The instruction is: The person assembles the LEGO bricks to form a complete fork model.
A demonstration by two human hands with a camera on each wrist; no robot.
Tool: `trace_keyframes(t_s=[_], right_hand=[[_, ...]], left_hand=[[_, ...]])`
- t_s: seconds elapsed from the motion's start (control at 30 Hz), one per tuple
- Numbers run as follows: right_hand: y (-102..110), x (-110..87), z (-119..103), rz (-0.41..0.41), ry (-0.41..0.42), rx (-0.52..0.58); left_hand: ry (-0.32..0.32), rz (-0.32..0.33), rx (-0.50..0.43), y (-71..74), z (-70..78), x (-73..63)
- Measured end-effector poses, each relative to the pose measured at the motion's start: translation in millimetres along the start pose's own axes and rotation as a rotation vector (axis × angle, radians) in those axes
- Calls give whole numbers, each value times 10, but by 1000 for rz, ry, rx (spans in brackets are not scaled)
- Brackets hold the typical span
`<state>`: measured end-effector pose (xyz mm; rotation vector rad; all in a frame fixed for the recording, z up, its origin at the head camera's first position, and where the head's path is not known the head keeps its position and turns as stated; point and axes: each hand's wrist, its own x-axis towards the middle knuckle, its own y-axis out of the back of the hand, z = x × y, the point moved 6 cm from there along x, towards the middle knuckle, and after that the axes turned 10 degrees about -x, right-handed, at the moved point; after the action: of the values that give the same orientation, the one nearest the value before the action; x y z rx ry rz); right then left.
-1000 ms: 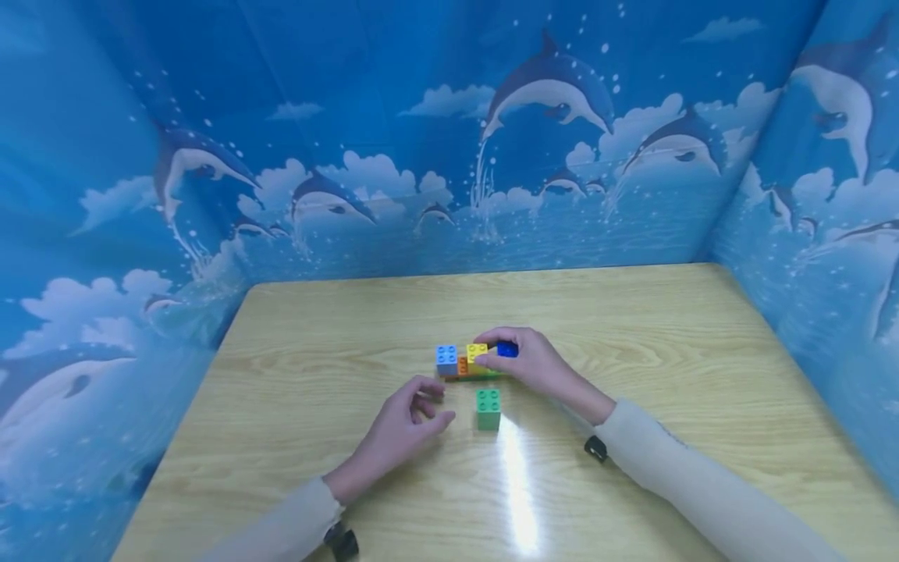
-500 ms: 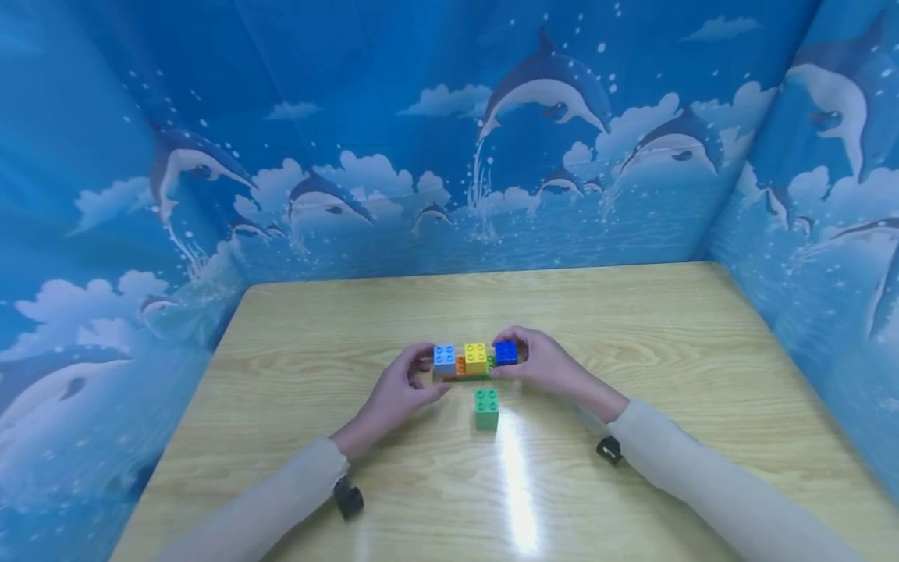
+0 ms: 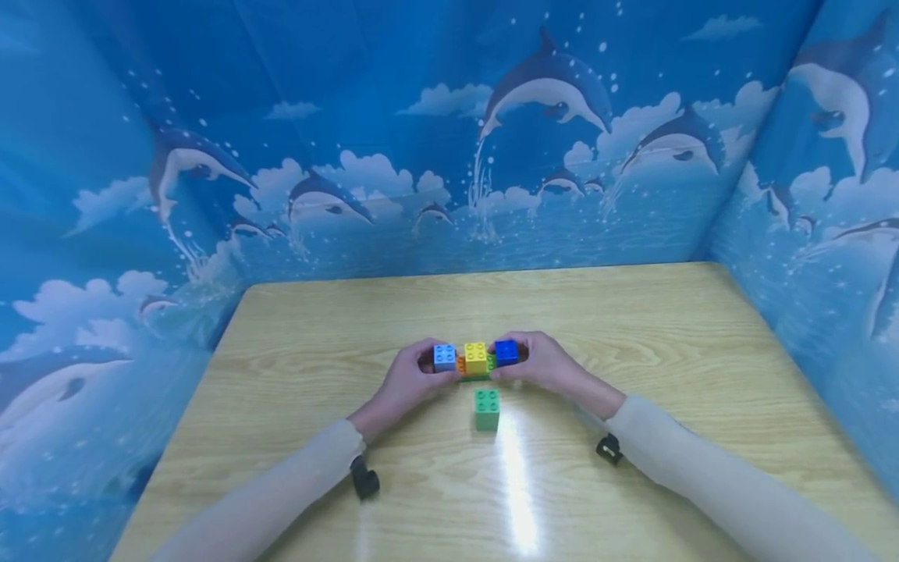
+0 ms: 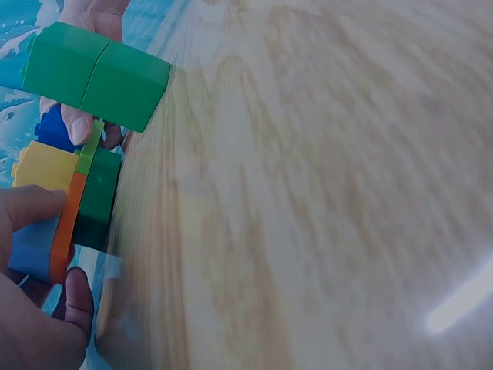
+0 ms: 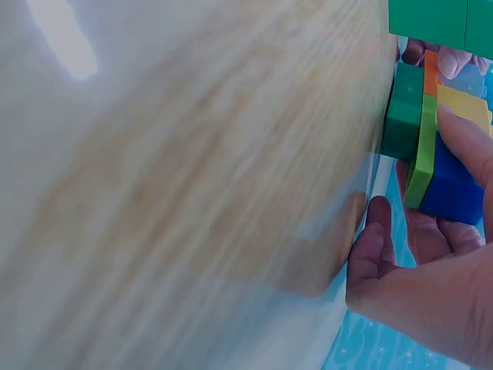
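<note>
A toy-brick build stands in the middle of the table. Its base is a dark green brick (image 5: 404, 108), topped by an orange plate (image 4: 65, 231) and a lime plate (image 5: 420, 158) end to end. Above them sit a light blue brick (image 3: 444, 357), a yellow brick (image 3: 475, 357) and a dark blue brick (image 3: 506, 353). My left hand (image 3: 403, 384) holds the light blue end between thumb and fingers. At the other end, my right hand (image 3: 551, 365) grips the dark blue brick. Part of the base is hidden behind my fingers in the head view.
Just in front of the build, a stack of two green bricks (image 3: 487, 411) stands upright between the hands. The wooden table (image 3: 337, 320) runs back to a blue dolphin-print curtain (image 3: 393, 140), which also rises along both sides.
My left hand has moved forward and right to the light blue brick and taken hold of it. My right hand has shifted from the yellow brick to the dark blue brick. The green stack stays put.
</note>
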<state>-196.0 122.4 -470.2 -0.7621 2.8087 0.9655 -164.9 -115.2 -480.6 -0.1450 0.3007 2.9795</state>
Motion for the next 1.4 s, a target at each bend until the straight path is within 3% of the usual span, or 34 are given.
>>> trace_keyframes(t_s=[0.2,0.5,0.67,1.0,1.4], right_hand=[[75,-76,8,38,12,-17],[238,-218,-72,70,41,24],[310,-287,-95,97,54,2],[423,-508,-332,161,313,-67],[440,-678,-413,255,468,-41]], left_hand=[[-41,-4,12,28,63,-18],[-87,17,37,37,290,-71],[-171,-5,37,41,407,-100],[-341,-43,-67,86,646,-252],[-387,-65,-94,68,732,-338]])
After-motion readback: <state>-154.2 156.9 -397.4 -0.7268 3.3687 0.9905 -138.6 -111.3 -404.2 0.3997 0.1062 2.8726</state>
